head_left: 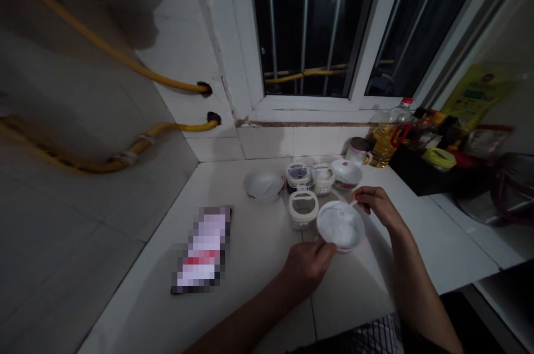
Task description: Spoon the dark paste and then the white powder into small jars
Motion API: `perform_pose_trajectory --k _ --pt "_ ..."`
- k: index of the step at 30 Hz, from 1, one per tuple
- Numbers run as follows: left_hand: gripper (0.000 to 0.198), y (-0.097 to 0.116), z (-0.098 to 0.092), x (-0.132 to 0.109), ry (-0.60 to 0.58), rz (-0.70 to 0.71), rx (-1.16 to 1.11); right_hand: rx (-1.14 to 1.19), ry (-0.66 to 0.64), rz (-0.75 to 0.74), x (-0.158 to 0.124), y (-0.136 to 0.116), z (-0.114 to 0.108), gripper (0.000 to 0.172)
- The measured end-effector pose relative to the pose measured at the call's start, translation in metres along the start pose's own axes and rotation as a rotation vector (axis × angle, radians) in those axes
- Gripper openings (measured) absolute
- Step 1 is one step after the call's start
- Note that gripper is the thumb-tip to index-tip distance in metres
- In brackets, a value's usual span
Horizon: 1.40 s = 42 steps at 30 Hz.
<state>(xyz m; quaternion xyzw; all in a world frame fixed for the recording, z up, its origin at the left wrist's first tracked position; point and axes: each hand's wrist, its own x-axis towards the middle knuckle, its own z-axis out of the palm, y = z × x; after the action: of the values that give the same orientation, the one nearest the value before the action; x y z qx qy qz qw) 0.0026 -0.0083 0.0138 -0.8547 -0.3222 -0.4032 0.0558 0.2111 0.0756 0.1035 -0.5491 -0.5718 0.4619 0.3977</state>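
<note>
My left hand [309, 266] is closed on the near left rim of a bowl [362, 234], thumb over the edge. White powder-like stuff [341, 224] fills much of the bowl. Pinched in the fingers of my right hand [375, 203] is the white handle of a spoon [354, 202], whose other end is hidden at the bowl's far right rim. Just left of the bowl stands a clear container with a pale lid [303, 207]. Behind it are a container with a dark top [299, 174] and another white-lidded container [324, 176].
A shallow bowl [263, 185] sits further left, another bowl [347, 174] behind. A mug [359, 149] and an oil bottle [386, 137] stand at the back. A black box of bottles [411, 169] is on the right. A blurred-out phone-like object [204, 248] lies left; yellow hoses [167, 80] cross the wall.
</note>
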Motion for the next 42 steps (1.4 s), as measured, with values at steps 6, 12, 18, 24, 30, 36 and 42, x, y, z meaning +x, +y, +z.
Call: perform_pose_trajectory --k 6,12,18,24,30,36,42 --pt "0.025 0.001 -0.003 0.003 0.044 0.011 -0.007 0.125 0.098 0.012 0.001 0.0 -0.008 0.012" --pt "0.025 0.001 -0.002 0.004 0.028 0.006 -0.016 0.193 0.059 0.1 0.006 0.004 -0.002 0.011" --pt "0.024 -0.001 0.001 0.0 -0.002 0.001 -0.001 0.214 0.036 0.14 0.01 0.009 0.002 0.011" --pt "0.024 0.0 0.001 0.001 0.022 -0.003 0.007 0.227 0.049 0.135 0.011 0.012 0.004 0.01" --pt "0.022 -0.001 -0.001 0.0 0.031 0.01 -0.015 0.234 0.068 0.119 0.013 0.014 0.003 0.01" --pt "0.022 -0.001 0.001 -0.002 0.028 0.0 -0.04 0.271 0.105 0.108 0.01 0.011 0.001 0.011" --pt "0.021 -0.001 0.0 -0.001 0.025 0.017 -0.001 0.372 0.11 0.073 0.007 -0.001 0.012 0.014"
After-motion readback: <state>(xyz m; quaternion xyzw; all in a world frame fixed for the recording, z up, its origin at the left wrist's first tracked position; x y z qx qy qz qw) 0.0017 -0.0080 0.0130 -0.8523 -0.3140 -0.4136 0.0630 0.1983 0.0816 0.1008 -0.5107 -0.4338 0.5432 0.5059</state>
